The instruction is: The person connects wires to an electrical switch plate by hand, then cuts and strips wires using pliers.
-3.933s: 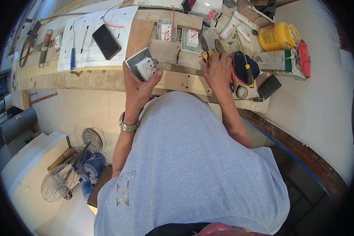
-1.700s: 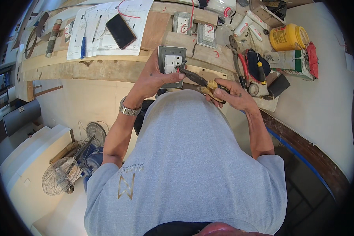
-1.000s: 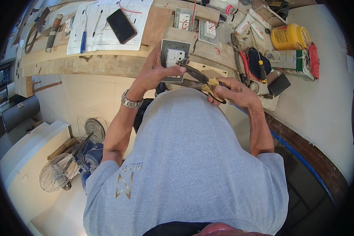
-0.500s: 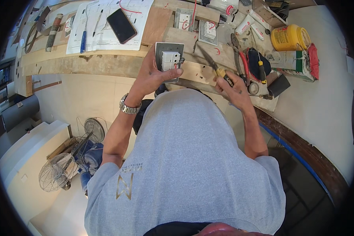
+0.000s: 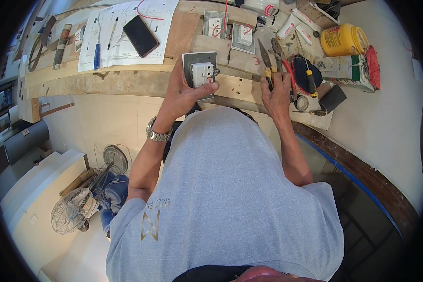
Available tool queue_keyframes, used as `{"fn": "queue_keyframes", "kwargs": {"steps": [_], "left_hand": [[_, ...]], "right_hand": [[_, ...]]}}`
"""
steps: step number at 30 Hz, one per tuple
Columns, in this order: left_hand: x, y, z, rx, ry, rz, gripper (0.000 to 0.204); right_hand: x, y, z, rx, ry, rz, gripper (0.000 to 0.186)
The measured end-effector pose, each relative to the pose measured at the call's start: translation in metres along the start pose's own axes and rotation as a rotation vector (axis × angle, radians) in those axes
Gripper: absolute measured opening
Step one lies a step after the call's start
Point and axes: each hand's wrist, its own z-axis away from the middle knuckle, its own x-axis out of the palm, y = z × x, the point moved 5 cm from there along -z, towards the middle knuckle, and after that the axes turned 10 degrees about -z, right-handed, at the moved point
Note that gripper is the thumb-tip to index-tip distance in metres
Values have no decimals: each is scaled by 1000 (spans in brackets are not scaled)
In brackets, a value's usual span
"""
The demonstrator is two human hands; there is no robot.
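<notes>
Nearest the camera, the person in a grey T-shirt leans over the long wooden plank bench (image 5: 127, 82), both forearms reaching up from the lower part of the view. The left hand (image 5: 185, 94), with a metal wristwatch (image 5: 157, 135) on its wrist, is closed around a grey square switch plate with white terminal blocks on its back (image 5: 200, 73), held rear side up just above the near edge of the bench, the thumb pressed across its lower edge. To the right, the right hand (image 5: 277, 91) is curled around the yellow handles of a pair of pliers (image 5: 268, 63), whose dark jaws point away toward the far side; the pliers are apart from the plate, near it on the right. The step in hand looks like wiring work on the back of the plate, with the tool being readied. The next move probably calls for bringing the plier tips across to the terminals while the left hand keeps the plate steady and tilted toward the eyes. Farther off lie two more switch plates with red wires (image 5: 230, 30), a black phone (image 5: 141, 35) on white paper sheets (image 5: 103, 33) to the left, and a yellow round tin (image 5: 343, 40) at far right.
</notes>
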Motion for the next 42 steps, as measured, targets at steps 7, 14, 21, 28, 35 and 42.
{"fn": "queue_keyframes", "kwargs": {"steps": [7, 14, 21, 28, 35, 42], "left_hand": [[10, 2, -5, -22, -20, -36, 71], [14, 1, -9, -3, -18, -74, 72], [15, 8, -13, 74, -6, -149, 67], [5, 10, -17, 50, 9, -253, 73], [1, 9, -20, -68, -56, -108, 73], [-2, -1, -23, 45, -60, -205, 69]], "right_hand": [[13, 3, -21, 58, -28, 346, 35], [-17, -93, -45, 133, -116, -370, 38], [18, -112, -43, 510, -599, -1077, 38], [28, -118, -30, 422, -463, -1115, 22], [28, -125, -33, 225, -377, -939, 18], [42, -113, -33, 783, -615, -1543, 20]]}}
